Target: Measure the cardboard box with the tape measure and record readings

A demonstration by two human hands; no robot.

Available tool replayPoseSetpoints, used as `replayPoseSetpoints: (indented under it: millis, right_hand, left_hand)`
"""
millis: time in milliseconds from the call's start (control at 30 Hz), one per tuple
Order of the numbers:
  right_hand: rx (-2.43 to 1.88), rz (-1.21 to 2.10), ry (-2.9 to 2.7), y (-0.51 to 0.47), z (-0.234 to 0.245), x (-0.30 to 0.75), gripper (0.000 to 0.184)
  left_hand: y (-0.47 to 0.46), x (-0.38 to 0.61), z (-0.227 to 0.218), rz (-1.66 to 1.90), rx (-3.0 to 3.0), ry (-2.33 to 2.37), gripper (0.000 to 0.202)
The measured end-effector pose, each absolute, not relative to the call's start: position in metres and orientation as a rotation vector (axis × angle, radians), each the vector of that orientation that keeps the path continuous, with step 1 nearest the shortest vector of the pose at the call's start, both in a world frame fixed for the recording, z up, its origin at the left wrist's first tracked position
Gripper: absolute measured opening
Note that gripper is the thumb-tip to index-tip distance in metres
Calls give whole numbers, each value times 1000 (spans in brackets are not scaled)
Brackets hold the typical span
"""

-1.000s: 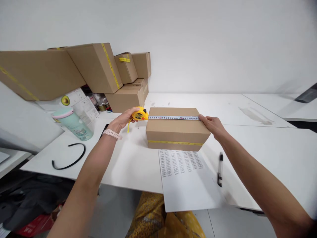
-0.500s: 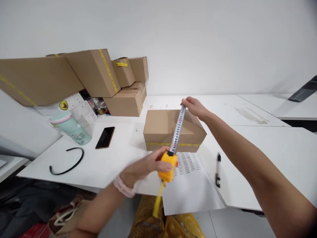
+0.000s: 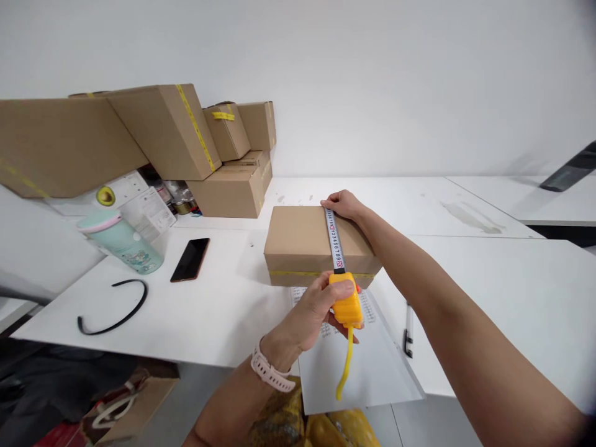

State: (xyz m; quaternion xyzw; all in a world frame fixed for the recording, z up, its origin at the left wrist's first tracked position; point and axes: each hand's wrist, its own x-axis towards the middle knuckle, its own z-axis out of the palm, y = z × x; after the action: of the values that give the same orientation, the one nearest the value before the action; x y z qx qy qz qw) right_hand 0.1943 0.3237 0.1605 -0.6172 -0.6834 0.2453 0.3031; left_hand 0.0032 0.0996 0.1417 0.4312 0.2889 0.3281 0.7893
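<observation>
My left hand (image 3: 321,304) is wrapped round a yellow tape measure (image 3: 346,301) in front of a brown cardboard box (image 3: 298,230). From its mouth the silver blade (image 3: 335,242) runs across the box's top to the far edge. There my right hand (image 3: 345,203) pinches the end of the blade, its fingertips at the box's back edge. A yellow strap (image 3: 345,366) hangs from the tape measure's lower end. Yellow tape crosses the box's front side. Beneath the tape measure lies a printed sheet of paper (image 3: 354,379), partly hidden by my left hand.
Several cardboard boxes (image 3: 228,192) are stacked at the back left. A mint-green tumbler (image 3: 125,245), a phone (image 3: 190,259) and a curved black band (image 3: 139,304) lie on the left of the white table (image 3: 209,329). A pen (image 3: 408,335) is partly behind my right forearm.
The tape measure has moved right in my left hand, and my right hand has shifted left and slightly down. The blade, tilted before, now lies along the box top.
</observation>
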Motion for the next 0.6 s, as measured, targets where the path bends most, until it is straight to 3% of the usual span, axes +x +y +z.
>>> replayPoseSetpoints:
  millis: [333,400,467,600]
  right_hand:
    - [-1438,793,-1684,323,167,198,38]
    - [-1324,793,-1577,311,176,213,46]
    - [-1297,695,-1476,289,181,234,59]
    - [-1423,435,-1364,221,159,274,62]
  left_hand:
    - [96,-1,145,723,967,645,50]
    - [88,-19,146,789,1020,654,48]
    - [80,-46,143,902,1090,698,56]
    - [84,-104,124,1180,1198,955,72]
